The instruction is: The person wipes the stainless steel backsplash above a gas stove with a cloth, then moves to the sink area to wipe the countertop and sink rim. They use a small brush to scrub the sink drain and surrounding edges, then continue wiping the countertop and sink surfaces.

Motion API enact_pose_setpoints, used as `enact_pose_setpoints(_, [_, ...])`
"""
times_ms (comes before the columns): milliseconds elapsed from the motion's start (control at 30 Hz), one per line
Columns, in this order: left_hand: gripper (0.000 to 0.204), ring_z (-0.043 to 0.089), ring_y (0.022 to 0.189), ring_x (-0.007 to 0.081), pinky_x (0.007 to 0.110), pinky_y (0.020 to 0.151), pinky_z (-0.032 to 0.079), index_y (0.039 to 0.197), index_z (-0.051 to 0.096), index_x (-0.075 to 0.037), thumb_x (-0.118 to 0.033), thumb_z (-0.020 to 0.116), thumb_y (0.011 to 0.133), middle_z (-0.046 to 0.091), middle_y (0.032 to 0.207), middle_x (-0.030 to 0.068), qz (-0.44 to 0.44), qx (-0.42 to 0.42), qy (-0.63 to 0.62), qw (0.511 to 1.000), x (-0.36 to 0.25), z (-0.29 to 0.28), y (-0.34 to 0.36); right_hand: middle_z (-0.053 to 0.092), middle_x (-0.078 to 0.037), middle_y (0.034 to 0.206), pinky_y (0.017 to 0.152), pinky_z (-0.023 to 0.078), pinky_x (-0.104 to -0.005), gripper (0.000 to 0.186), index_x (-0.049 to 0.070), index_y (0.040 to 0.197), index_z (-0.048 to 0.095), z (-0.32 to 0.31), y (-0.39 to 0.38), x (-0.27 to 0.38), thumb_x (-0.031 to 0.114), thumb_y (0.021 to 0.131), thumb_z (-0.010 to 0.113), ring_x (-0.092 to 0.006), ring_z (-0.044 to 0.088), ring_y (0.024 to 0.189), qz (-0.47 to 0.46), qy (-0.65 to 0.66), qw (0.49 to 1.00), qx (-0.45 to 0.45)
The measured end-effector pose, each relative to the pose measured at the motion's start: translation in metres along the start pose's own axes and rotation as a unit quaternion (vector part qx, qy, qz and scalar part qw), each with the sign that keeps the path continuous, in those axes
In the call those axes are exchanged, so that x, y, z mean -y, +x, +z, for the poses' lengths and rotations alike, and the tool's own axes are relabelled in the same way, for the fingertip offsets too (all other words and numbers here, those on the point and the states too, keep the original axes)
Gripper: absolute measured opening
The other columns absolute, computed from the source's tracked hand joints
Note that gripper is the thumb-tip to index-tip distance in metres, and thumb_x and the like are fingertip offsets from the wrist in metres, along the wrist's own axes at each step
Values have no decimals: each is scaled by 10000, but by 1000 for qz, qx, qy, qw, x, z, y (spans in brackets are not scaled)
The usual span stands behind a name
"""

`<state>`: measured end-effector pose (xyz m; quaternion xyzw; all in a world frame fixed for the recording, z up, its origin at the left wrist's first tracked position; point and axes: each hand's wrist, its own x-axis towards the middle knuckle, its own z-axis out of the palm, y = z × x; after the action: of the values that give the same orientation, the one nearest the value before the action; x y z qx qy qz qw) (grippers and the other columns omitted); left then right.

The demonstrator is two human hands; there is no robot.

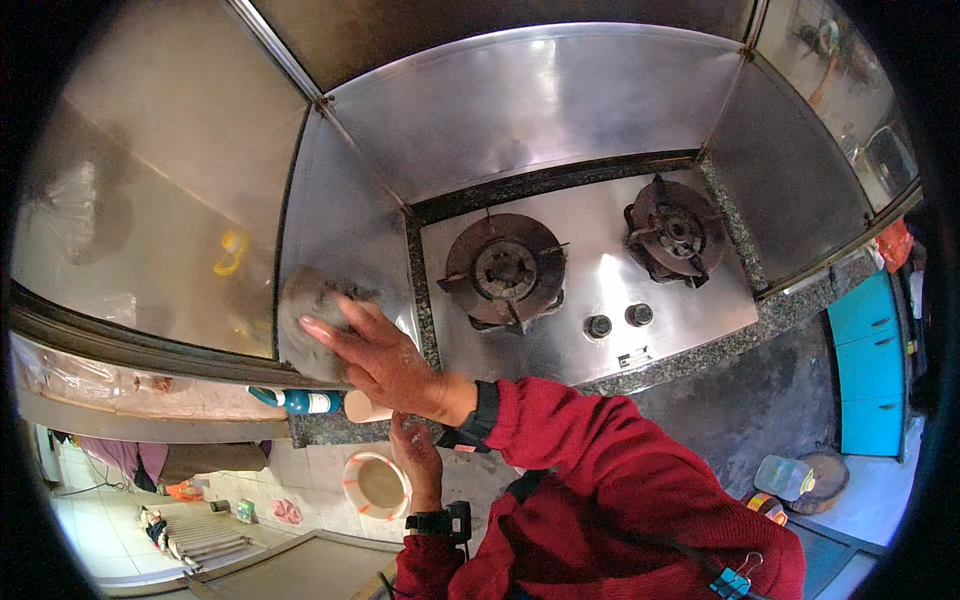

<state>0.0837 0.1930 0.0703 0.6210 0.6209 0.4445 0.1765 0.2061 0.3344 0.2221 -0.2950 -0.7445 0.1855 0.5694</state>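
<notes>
My right hand (385, 360) reaches across to the left and presses a grey cloth (312, 325) against the stainless side panel (345, 215) beside the hob. Its fingers spread over the cloth. Below that wrist, my left hand (417, 460) is at the front edge of the granite counter; its fingers are partly hidden, and whether they grip anything does not show. Next to the hands are a beige cylinder (365, 407) and a teal bottle (308, 401) with a white label. The steel gas hob (590, 270) has a left burner (505, 268) and a right burner (680, 232).
Two black knobs (618, 322) are at the hob's front. A white bucket (377, 486) stands on the floor below my left hand. Turquoise cabinets (866, 365) are at the right, near a clear container (783, 478). Glass panels (190, 170) rise on the left.
</notes>
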Motion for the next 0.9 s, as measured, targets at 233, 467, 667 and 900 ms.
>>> enact_pose_setpoints(233, [540,596,918,269,361,854,480,1335,462,-16,104,430,810,569,1179,157,107,108,4,988,-9,-7,32,589,-255,1213,958,442,-326,649,103,1414,450,32,-111,-96,-46,784,497,-275,593,1100,485,101,864,84])
enact_pose_setpoints(467, [245,596,939,336,402,842,480,1096,545,-2,9,547,852,602,998,174,30,98,-23,994,-12,-9,37,533,-202,1325,906,486,-426,712,142,1425,437,9,-38,-37,-40,745,542,-382,576,1060,134,43,988,-61])
enact_pose_setpoints(667, [263,588,852,331,376,727,484,1086,515,-13,-22,602,838,566,974,161,-21,63,-56,996,-1,-7,55,406,-201,1446,989,451,-449,753,212,1430,426,20,5,-22,-31,726,535,-438,392,1305,85,4,996,-15])
enact_pose_setpoints(900, [268,582,852,364,424,714,485,1048,507,2,-14,590,793,555,1005,194,10,61,0,998,0,-3,56,610,-285,1136,838,502,-393,614,110,1382,486,29,-97,-111,-3,780,530,-418,602,1032,467,69,874,115])
